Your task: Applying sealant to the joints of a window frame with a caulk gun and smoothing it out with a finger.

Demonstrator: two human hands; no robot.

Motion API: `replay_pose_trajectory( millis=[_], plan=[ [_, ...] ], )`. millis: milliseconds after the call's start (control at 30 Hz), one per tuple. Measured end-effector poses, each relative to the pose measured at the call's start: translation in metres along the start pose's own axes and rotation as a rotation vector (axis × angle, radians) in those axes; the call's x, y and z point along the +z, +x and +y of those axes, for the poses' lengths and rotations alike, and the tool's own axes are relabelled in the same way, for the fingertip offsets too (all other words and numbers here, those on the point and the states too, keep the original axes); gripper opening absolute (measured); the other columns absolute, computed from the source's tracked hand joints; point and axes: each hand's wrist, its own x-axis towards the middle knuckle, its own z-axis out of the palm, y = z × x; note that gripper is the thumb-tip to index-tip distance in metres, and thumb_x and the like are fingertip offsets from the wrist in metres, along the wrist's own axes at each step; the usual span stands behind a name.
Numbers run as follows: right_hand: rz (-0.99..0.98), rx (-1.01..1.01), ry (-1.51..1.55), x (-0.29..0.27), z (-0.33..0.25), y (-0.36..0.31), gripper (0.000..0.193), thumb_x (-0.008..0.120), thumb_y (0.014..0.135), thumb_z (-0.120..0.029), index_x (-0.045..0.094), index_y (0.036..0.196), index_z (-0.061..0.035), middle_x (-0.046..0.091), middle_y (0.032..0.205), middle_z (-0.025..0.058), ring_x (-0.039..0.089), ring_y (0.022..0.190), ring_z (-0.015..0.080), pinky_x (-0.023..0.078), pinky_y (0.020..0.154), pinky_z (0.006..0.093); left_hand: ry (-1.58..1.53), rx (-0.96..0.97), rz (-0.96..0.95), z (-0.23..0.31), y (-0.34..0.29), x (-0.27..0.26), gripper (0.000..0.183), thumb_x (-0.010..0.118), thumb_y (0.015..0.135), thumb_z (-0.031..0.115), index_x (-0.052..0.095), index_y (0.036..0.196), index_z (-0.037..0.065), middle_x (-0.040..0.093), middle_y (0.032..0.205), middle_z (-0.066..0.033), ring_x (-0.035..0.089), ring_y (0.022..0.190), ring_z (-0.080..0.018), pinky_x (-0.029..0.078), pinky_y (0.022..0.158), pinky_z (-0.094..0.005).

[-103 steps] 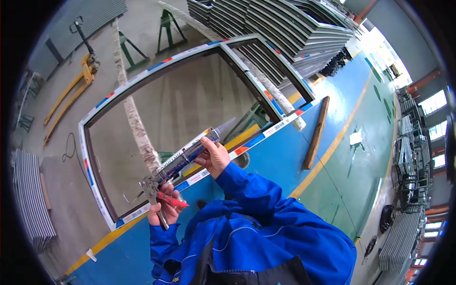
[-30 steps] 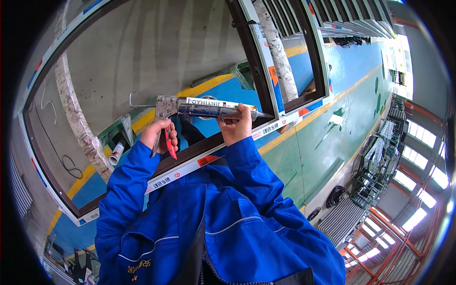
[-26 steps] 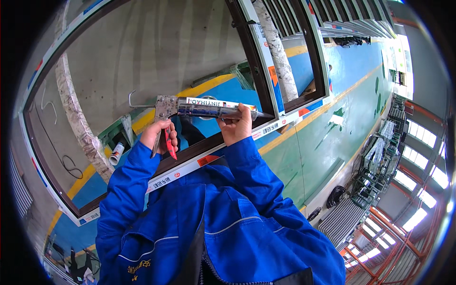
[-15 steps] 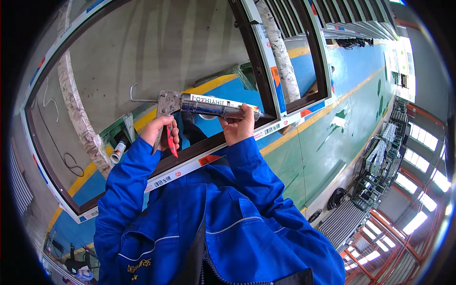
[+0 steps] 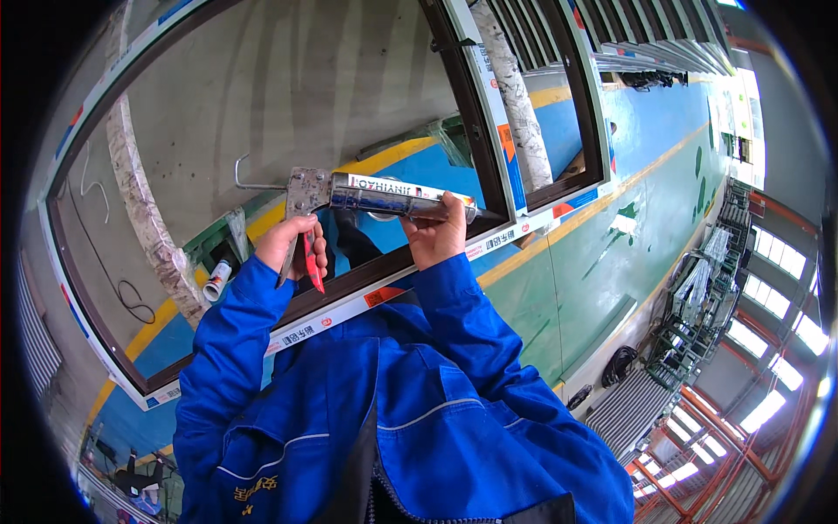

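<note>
A caulking gun (image 5: 377,194) with a sealant cartridge lies level across both my hands, over the near side of a brown window frame (image 5: 362,272). My left hand (image 5: 298,244) is wrapped round its handle and red trigger. Closer to the nozzle, my right hand (image 5: 439,231) supports the barrel from below, thumb on top. The nozzle tip points right, at the inner corner where a crossbar meets the near rail; whether it touches cannot be made out. At the left end the bent rod sticks out behind the gun.
Wrapped supports (image 5: 147,201) run beneath the frame at left and right. A loose cartridge (image 5: 217,279) lies below, inside the frame's opening. Stacked metal profiles (image 5: 646,35) stand at the far right. Racks (image 5: 690,323) and a black coil (image 5: 619,365) line the right side.
The rod end of the caulking gun has shifted very slightly left, and the trigger has moved a little with my left hand. My right hand stays nearly in place.
</note>
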Motion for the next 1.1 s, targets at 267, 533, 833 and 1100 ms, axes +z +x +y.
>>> replay_pose_trajectory(
  millis=[267,533,833,1100],
  plan=[
    [-0.09,0.021,-0.019,0.001,-0.002,-0.007,0.03,0.059,0.086,-0.029,0.052,0.101,-0.0043,0.059,0.099,0.0141,0.059,0.094,0.0267,0.05,0.088,0.0495,0.054,0.024,0.036,0.003,-0.008,0.003,0.026,0.05,0.089,0.034,0.054,0.083,0.009,0.059,0.067,-0.0045,0.06,0.055,-0.0181,0.054,0.051,-0.0368],
    [-0.096,0.039,0.01,0.002,0.0,-0.005,0.029,0.059,0.086,-0.028,0.052,0.101,-0.0045,0.061,0.097,0.0136,0.06,0.091,0.0268,0.051,0.087,0.0507,0.057,0.029,0.06,0.004,-0.013,0.006,0.026,0.051,0.089,0.034,0.054,0.082,0.009,0.059,0.066,-0.0044,0.06,0.055,-0.0181,0.054,0.05,-0.0363],
    [-0.057,0.028,0.021,0.002,-0.003,-0.004,0.032,0.059,0.085,-0.033,0.054,0.097,-0.0041,0.062,0.095,0.0134,0.06,0.088,0.0266,0.052,0.083,0.0483,0.096,0.041,0.056,0.008,-0.014,0.017,0.026,0.052,0.088,0.033,0.055,0.081,0.008,0.059,0.065,-0.0053,0.06,0.053,-0.0188,0.054,0.048,-0.0367],
    [-0.061,0.038,0.051,0.001,-0.005,-0.003,0.031,0.059,0.086,-0.033,0.054,0.097,-0.0039,0.061,0.094,0.0132,0.059,0.089,0.0268,0.05,0.085,0.0481,0.12,0.05,0.071,0.006,-0.019,0.023,0.027,0.052,0.089,0.033,0.054,0.081,0.007,0.059,0.066,-0.0052,0.06,0.054,-0.0189,0.054,0.049,-0.0371]
  ],
)
